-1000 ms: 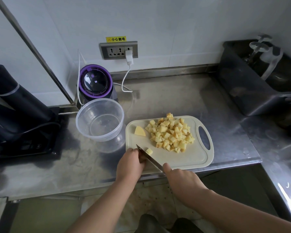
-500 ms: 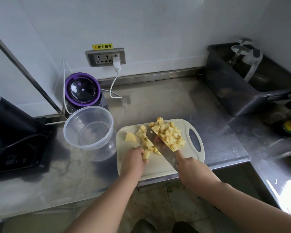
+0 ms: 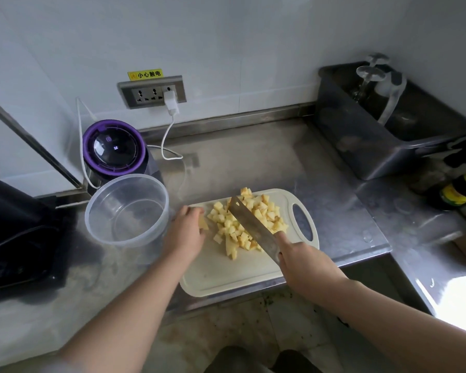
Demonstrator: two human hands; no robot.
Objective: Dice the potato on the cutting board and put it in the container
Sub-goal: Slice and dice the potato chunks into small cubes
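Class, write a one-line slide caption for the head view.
Right hand lays knife over diced potato on cutting board; left hand holds a piece beside the empty container.

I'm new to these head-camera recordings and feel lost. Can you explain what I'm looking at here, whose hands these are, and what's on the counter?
There is no machine: one wide-angle camera sits on a person's head and looks down at their own bare hands. On the steel counter lies a pale cutting board with a pile of diced potato. The right hand holds a knife, its blade over the pile. The left hand touches a larger potato piece at the board's left edge. Left of the board stands an empty clear container; behind it, a purple-rimmed appliance near a wall socket.
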